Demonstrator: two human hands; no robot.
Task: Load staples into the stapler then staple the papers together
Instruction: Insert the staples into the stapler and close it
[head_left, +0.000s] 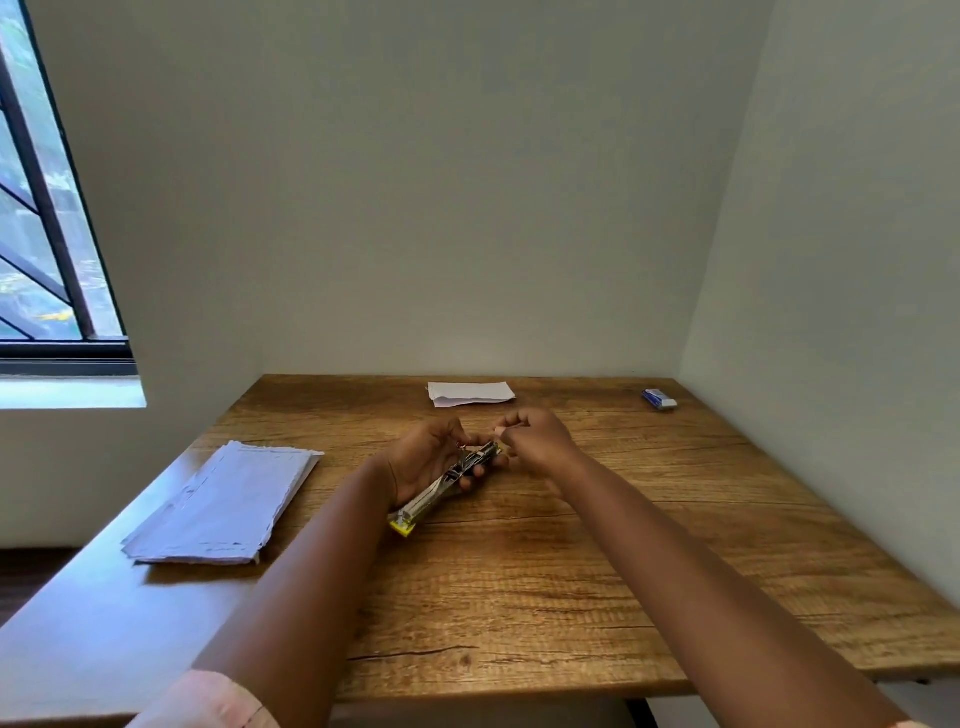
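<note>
**Stapler opened, loading in progress**

The left hand (431, 457) is cradling the opened stapler (447, 480) at table (571, 571) centre, steadying the channel. The right hand (535, 436) is pinching closed at its far end, probably feeding staples; the contents cannot be told. The paper stack (223, 504) is waiting at nine o'clock, the small box (658, 399) at two o'clock.

Bare wooden table (571, 571) is lying open on the near right; a paper stack (223, 506) is blocking the left, folded sheets (470, 393) and a small blue box (658, 399) are sitting along the far edge
</note>
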